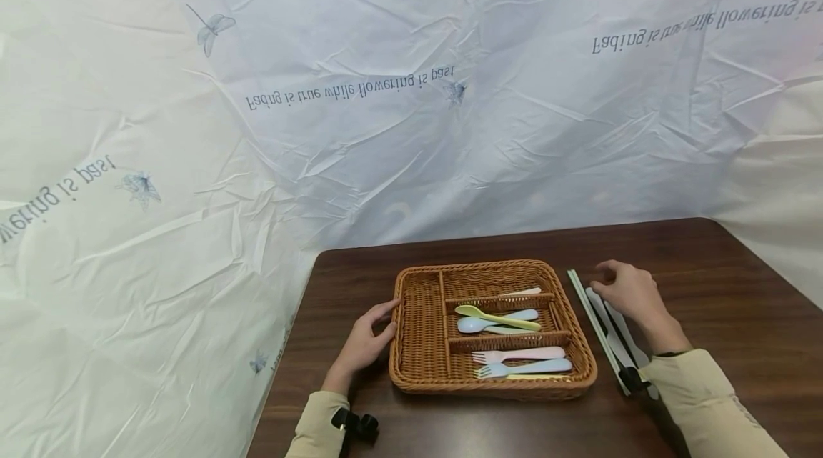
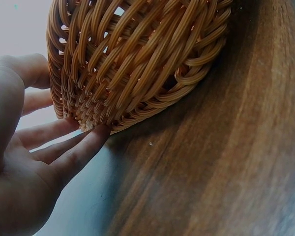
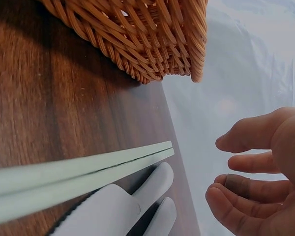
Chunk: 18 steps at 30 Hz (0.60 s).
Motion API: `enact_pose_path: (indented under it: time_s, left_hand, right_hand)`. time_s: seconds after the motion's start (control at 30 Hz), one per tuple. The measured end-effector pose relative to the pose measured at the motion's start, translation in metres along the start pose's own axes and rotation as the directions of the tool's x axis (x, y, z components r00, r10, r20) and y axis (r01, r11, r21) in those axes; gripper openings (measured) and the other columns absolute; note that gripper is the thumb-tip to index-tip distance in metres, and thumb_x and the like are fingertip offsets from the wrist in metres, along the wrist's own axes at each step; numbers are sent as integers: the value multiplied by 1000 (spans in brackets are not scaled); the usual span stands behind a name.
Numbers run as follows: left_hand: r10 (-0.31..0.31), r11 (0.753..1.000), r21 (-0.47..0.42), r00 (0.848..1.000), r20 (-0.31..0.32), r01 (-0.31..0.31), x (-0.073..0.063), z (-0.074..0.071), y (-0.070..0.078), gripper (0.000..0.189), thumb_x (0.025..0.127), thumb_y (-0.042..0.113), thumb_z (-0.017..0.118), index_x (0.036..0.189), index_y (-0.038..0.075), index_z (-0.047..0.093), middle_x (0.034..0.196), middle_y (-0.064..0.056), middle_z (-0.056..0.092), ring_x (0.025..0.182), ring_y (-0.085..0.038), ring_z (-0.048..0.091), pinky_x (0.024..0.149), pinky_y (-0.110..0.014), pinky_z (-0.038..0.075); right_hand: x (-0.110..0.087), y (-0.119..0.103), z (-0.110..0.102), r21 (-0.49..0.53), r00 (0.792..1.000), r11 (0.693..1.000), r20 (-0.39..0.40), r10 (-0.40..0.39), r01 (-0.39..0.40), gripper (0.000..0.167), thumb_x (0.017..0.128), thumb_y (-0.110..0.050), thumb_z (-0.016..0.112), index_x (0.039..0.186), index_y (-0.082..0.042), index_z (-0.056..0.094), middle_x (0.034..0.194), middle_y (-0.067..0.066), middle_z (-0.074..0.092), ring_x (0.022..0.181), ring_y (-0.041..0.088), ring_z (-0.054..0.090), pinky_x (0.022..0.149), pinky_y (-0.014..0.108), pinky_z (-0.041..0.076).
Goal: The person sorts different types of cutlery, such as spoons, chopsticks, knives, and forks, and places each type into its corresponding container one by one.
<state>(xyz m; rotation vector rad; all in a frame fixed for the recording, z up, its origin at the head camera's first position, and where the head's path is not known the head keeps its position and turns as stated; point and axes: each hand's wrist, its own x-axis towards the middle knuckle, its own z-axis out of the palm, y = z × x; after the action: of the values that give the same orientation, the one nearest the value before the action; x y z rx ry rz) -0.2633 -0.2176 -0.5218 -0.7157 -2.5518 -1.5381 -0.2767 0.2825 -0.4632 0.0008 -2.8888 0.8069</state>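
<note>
A brown wicker cutlery basket [image 1: 421,333] with compartments stands on the table. My left hand [image 1: 365,338] is at its left side, fingers extended and fingertips touching the woven wall [image 2: 137,64]. My right hand [image 1: 630,291] hovers over the far end of some pale plastic knives [image 1: 619,333], its fingers loosely bent with nothing between them. In the right wrist view the hand [image 3: 260,182] is apart from the white knife [image 3: 101,211] with a serrated edge. A pair of pale green chopsticks [image 3: 88,174] lies alongside, between knives and basket.
Inside the basket, spoons [image 1: 472,324] fill the middle compartment and forks [image 1: 521,356] the near one. A pale utensil [image 1: 522,292] lies in the far one. The dark wooden table [image 1: 720,286] is backed by a printed white sheet [image 1: 411,151].
</note>
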Motion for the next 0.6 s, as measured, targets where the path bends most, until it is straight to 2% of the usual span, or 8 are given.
enact_pose_path:
  time_s: [0.23,0.5,0.6]
  left_hand:
    - [-20,999,-28,998,52,21,-2,-8,36,45,98,-1,52,142,-5,45,143,-27,46,121,-42,54,99,-59,45]
    - [-47,998,-29,998,44,48,-3,-7,40,44,99,2,52,143,3,47,144,-24,46,122,-40,54,100,-59,44]
    - [-47,999,-25,998,42,48,-3,-7,41,44,99,2,52,143,1,46,144,-24,46,122,-40,54,99,-59,45]
  right_hand:
    - [2,5,3,0,1000,1000,-1,4,-4,47,90,-20,66,126,10,56,105,29,65,71,26,64,52,35,48]
    - [0,8,6,-8,999,999,16,33,-33,46,90,-20,65,124,10,56,106,31,64,71,27,63,52,36,48]
    - [-1,8,7,-4,999,1000,18,31,-31,46,90,-20,65,124,10,56,103,29,64,69,25,62,51,34,47]
